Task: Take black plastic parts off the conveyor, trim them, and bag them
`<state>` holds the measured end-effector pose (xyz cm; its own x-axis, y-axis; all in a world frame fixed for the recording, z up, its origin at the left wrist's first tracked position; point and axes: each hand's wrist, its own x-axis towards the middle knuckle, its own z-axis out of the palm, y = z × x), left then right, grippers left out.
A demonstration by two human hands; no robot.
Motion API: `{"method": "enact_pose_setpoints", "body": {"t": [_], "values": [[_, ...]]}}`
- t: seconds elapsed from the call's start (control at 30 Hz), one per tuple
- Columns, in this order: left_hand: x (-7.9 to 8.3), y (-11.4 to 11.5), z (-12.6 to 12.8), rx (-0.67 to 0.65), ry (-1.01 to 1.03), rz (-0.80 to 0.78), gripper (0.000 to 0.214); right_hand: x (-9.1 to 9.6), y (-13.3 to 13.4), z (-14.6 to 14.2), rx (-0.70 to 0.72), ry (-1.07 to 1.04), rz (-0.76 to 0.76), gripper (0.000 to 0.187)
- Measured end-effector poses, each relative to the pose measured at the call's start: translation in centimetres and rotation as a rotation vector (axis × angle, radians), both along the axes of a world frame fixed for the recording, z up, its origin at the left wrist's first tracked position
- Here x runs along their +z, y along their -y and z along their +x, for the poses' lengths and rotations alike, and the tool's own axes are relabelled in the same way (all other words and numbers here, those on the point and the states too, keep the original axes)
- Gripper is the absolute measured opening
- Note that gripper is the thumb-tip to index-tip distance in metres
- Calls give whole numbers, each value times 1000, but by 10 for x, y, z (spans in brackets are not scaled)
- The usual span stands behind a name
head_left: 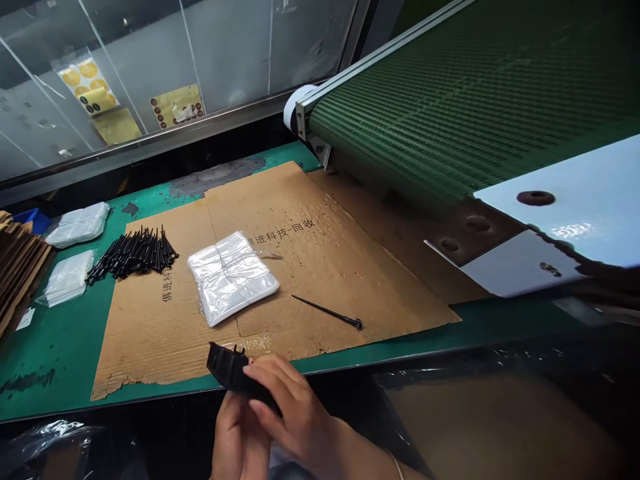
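The left hand (240,440) supports a black plastic part (230,369) from below, while the right hand (295,407) curls its fingers over the top, so both hands are closed on it just past the counter (45,360) edge. Ahead, a cardboard sheet (150,340) carries a stack of clear plastic bags (233,277), a single black pin (327,312) and a heap of black pins (134,253). A green conveyor belt (475,87) slants above on the right.
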<state>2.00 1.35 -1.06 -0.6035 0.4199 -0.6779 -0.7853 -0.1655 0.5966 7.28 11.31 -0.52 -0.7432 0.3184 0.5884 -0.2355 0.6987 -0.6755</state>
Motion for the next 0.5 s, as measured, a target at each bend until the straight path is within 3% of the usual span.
{"method": "enact_pose_setpoints", "body": {"t": [0.1,0.17,0.33,0.43,0.5], "values": [[-11,-1,5,-175,144,265,20,-3,-35,-7,-73,175,-272,21],[-19,-1,5,-313,164,333,30,-5,-59,-14,-99,360,-323,24],[-33,0,-7,-429,47,348,30,-4,-96,-37,-123,539,-44,23],[-37,-2,-12,-440,5,353,30,8,-97,-58,-126,536,83,20],[-39,-3,-15,-452,-19,356,29,14,-92,-78,-27,565,163,16]]}}
